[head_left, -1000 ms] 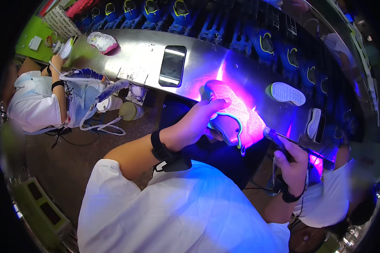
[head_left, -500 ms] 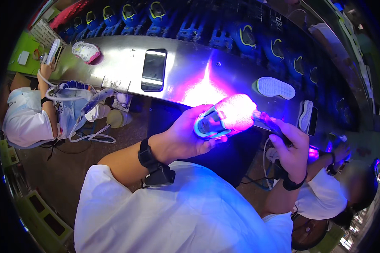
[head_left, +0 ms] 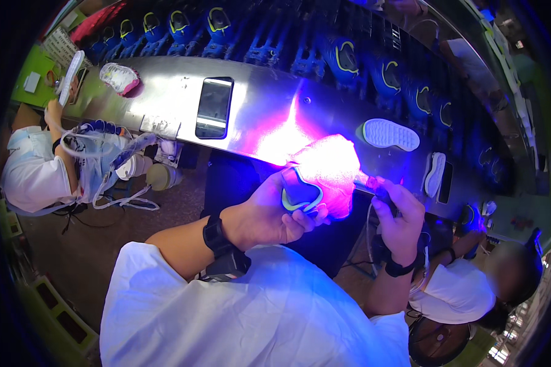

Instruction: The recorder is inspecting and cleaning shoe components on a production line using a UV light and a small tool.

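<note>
My left hand is closed around the heel end of a shoe upper, whose dark collar has a pale green edge. Bright pink-violet light washes out much of its surface. In my right hand is a thin brush with a dark handle. Its tip meets the right side of the upper, though glare hides the exact contact. Both hands are in front of the near edge of a metal bench.
A phone and a white sole lie on the bench, with a pink-and-white shoe piece further left. Blue shoes stand in a row on a dark rack behind. People sit at both sides, one by white hoses.
My left hand has turned the upper, so its collar faces more toward me and its side shows. The right hand and brush have shifted slightly left along with it. The whole view has shifted a little.
</note>
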Action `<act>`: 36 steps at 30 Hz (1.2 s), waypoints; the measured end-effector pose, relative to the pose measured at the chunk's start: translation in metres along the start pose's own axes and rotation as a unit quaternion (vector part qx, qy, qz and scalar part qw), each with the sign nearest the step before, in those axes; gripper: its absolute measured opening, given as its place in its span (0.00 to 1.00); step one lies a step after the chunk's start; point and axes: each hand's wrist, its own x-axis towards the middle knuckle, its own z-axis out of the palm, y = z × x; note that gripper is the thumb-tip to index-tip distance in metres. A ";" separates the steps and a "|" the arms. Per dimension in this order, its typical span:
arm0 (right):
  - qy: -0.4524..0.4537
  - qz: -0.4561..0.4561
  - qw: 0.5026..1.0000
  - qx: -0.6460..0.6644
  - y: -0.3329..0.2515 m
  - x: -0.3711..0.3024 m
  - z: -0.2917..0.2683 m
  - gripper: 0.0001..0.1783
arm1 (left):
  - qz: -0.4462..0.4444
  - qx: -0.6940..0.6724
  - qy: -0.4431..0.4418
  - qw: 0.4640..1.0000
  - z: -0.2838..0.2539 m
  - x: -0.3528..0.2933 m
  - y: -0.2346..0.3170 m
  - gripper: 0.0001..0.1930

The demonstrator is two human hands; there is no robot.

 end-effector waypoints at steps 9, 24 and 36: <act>-0.001 0.061 0.995 0.080 0.016 -0.039 0.029 0.26 | 0.035 0.129 -0.031 0.991 0.014 -0.026 -0.009 0.33; -0.002 0.070 0.975 0.212 0.027 -0.018 0.069 0.23 | 0.361 0.761 0.206 0.498 0.107 -0.015 0.075 0.35; 0.144 0.275 0.895 0.320 0.099 -0.031 0.015 0.24 | 0.238 0.777 0.569 -0.125 0.243 0.023 0.332 0.26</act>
